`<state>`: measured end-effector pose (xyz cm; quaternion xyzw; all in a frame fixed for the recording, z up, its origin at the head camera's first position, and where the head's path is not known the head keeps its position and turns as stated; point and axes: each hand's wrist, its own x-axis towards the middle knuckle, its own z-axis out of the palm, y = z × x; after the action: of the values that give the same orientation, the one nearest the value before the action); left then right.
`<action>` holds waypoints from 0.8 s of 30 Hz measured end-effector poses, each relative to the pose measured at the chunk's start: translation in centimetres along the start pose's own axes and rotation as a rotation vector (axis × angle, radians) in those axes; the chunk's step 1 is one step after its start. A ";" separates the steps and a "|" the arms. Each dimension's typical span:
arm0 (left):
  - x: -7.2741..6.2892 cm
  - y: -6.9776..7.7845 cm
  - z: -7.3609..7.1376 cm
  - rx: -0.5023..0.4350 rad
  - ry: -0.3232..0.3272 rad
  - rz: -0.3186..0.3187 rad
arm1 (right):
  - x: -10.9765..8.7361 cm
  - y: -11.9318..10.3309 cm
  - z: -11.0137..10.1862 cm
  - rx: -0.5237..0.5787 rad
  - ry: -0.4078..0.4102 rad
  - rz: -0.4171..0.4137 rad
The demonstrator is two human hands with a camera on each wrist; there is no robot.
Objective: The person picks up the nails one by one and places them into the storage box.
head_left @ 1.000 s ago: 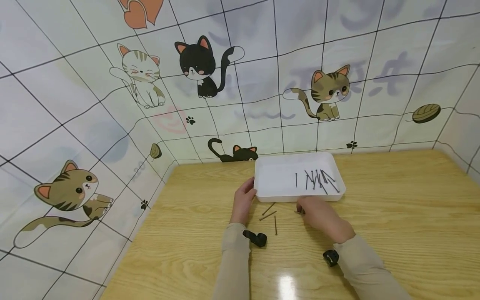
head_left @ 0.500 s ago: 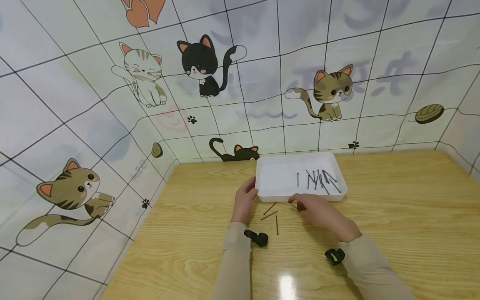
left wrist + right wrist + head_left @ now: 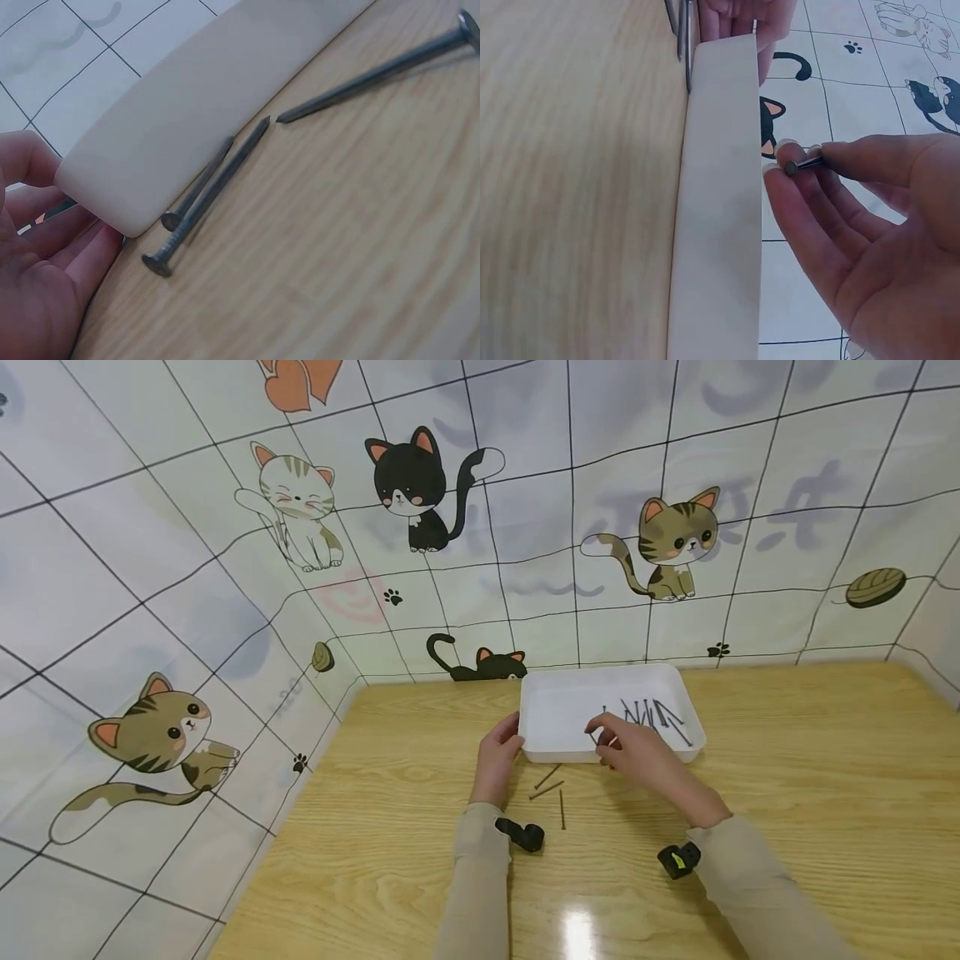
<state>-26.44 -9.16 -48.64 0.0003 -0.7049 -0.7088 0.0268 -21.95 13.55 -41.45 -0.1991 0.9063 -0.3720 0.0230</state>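
A white tray [image 3: 551, 718] stands at the back of the wooden table, with several dark nails [image 3: 654, 714] lying on its right side. My left hand [image 3: 497, 762] grips the tray's left front corner, thumb at the rim and fingers around the side. Above the tray's front rim, my right hand [image 3: 647, 760] pinches a single nail [image 3: 805, 163] between thumb and fingertips, its flat head showing in the right wrist view. Three loose nails lie in front of the tray: two side by side [image 3: 217, 184] and one further off [image 3: 367, 79], near the left forearm.
Behind the table [image 3: 375, 860] rises a tiled-pattern wall covering [image 3: 540, 535] with cartoon cats. Each wrist carries a small black camera, the left one [image 3: 522, 835] close beside the loose nails.
My right hand has lifted a nail off the table in front of the tray and moved it up over the front rim. The left hand keeps its hold on the tray corner.
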 end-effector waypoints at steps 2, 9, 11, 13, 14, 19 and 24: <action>0.1 0.0 -0.1 0.012 0.011 0.000 | 0.5 0.0 -0.4 0.044 0.007 0.003; 0.4 -0.2 -0.3 0.016 0.019 0.006 | 2.7 0.6 -1.3 0.307 0.003 0.065; 0.4 -0.3 -0.4 0.017 0.019 0.000 | 3.4 0.9 -1.6 0.351 -0.004 0.089; 0.4 -0.3 -0.4 0.015 0.022 -0.002 | 4.1 1.2 -1.9 0.371 -0.016 0.117; 0.4 -0.3 -0.4 0.015 0.023 -0.002 | 4.4 1.3 -2.0 0.373 -0.022 0.127; 0.5 -0.5 -0.3 0.011 0.024 0.015 | 5.8 1.7 -2.5 0.380 -0.061 0.186; 0.4 -0.7 -0.1 0.007 0.021 0.004 | 6.8 2.5 -2.1 0.393 -0.099 0.247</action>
<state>-26.90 -9.30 -49.34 0.0064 -0.7071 -0.7062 0.0358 -29.48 13.98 -40.90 -0.0965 0.8317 -0.5254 0.1512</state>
